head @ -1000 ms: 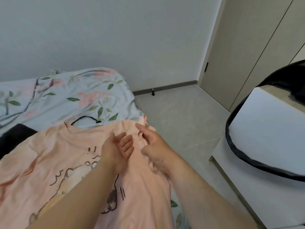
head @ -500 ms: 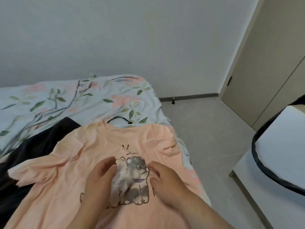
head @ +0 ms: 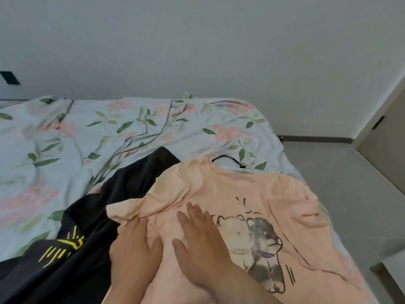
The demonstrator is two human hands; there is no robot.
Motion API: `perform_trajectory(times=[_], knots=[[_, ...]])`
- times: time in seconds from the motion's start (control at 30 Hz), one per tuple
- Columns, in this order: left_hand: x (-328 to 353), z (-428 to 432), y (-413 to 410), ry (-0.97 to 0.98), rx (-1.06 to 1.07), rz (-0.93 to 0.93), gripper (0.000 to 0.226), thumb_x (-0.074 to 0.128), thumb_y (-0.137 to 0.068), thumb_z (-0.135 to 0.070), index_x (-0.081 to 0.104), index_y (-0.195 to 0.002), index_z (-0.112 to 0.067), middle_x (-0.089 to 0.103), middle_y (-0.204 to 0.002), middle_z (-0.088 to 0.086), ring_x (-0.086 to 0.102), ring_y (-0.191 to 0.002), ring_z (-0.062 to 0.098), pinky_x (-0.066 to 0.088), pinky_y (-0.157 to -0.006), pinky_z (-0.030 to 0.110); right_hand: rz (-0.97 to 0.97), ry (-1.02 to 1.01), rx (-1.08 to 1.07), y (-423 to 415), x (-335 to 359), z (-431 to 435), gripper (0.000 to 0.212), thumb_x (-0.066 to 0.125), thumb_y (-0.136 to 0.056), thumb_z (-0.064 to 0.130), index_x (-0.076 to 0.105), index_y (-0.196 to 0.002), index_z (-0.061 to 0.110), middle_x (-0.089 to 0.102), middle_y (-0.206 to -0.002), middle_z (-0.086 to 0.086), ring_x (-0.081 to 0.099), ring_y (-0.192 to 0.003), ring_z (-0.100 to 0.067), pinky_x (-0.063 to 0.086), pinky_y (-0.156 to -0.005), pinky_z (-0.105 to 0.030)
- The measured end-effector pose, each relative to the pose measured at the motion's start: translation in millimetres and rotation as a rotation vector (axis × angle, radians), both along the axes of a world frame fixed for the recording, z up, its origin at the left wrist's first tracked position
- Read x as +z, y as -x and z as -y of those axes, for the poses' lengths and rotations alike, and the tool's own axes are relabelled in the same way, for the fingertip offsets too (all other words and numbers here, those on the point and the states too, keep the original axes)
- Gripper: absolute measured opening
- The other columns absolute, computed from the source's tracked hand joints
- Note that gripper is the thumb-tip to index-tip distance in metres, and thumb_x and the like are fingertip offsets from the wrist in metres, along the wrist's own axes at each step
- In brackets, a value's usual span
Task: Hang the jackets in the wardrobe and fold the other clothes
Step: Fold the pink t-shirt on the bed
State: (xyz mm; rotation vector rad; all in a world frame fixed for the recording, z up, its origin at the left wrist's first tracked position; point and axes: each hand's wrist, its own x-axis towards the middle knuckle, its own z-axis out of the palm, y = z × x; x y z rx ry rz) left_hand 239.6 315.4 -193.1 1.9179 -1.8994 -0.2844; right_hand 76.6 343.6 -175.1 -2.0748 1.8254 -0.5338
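A peach T-shirt is lying face up in the lower right half of the frame, spread over a floral bed cover that is filling the left and middle of the picture. Its neckline is pointing toward the top of the frame, and a cartoon animal print is showing on its chest. Both of the person's hands are resting on the shirt in the lower middle of the frame.

The left hand is lying flat with its fingers straight and close together, reaching up to the edge of the shirt's left-of-frame sleeve, which is sticking out in a rumpled fold. Whether the fingertips are slipping under that fold cannot be told. The right hand is pressing palm down on the chest, just left of the print, with its fingers straight and a little spread. Neither hand is gripping the cloth, and the 2 thumbs are lying close together.

A dark garment with a yellow marking is lying partly under the shirt's left edge and running down to the lower left corner. A thin black hanger hook is peeking out just above the neckline. A grey floor is showing on the right, a beige door is standing at the right edge, and a small dark plate is sitting on the wall at the upper left.
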Motion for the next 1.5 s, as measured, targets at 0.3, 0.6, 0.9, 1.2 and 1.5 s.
perform_trajectory(times=[0.3,0.6,0.9,1.2,1.5], knots=[[28.7,39.4,-39.3,-0.057,0.271,-0.458,0.086,0.068,-0.078,-0.041,0.025,-0.151,-0.025,0.041,-0.146,0.004,0.052,-0.123,0.024,0.041,-0.088,0.038,-0.076,-0.039,-0.241,-42.0,-40.5,31.7,0.072,0.019,-0.094,0.053,0.002,-0.158,0.025,-0.006,-0.166,0.007,-0.010,-0.150,-0.006,-0.014,-0.116,-0.025],[68.3,114.8,-64.4,-0.289,0.089,-0.244,0.019,0.059,-0.070,-0.032,0.057,-0.060,-0.016,0.060,-0.050,-0.006,0.057,-0.054,0.020,0.045,-0.054,0.028,-0.106,-0.021,-0.241,-41.6,-36.9,31.2,0.074,0.017,-0.091,0.054,0.003,-0.158,0.026,-0.002,-0.166,0.006,-0.004,-0.150,-0.006,-0.005,-0.120,-0.025],[33.2,151.3,-87.0,-0.554,0.309,-0.998,0.024,0.070,-0.086,-0.006,0.063,-0.106,0.006,0.066,-0.109,0.030,0.065,-0.091,0.036,0.054,-0.083,0.047,-0.054,-0.021,-0.249,-40.4,-37.0,27.2,0.070,0.023,-0.095,0.053,0.006,-0.158,0.029,-0.003,-0.165,0.011,-0.007,-0.149,-0.001,-0.006,-0.119,-0.023],[16.8,127.4,-81.2,-0.581,0.124,-0.763,0.020,0.070,-0.077,-0.017,0.071,-0.096,-0.013,0.076,-0.086,0.009,0.071,-0.088,0.030,0.056,-0.087,0.051,0.021,-0.061,-0.241,-39.6,-38.7,31.4,0.074,0.024,-0.090,0.057,0.016,-0.156,0.027,0.003,-0.164,0.012,-0.002,-0.149,-0.001,-0.004,-0.119,-0.022],[49.3,122.4,-93.1,-0.610,0.216,-1.113,0.049,0.058,-0.095,-0.002,0.040,-0.141,-0.005,0.063,-0.108,0.020,0.064,-0.079,0.028,0.054,-0.058,0.038,0.657,-0.310,-0.345,-17.2,31.6,19.5,0.077,0.049,-0.080,0.053,0.025,-0.152,0.038,0.031,-0.156,0.011,0.029,-0.143,-0.007,0.025,-0.118,-0.035]])
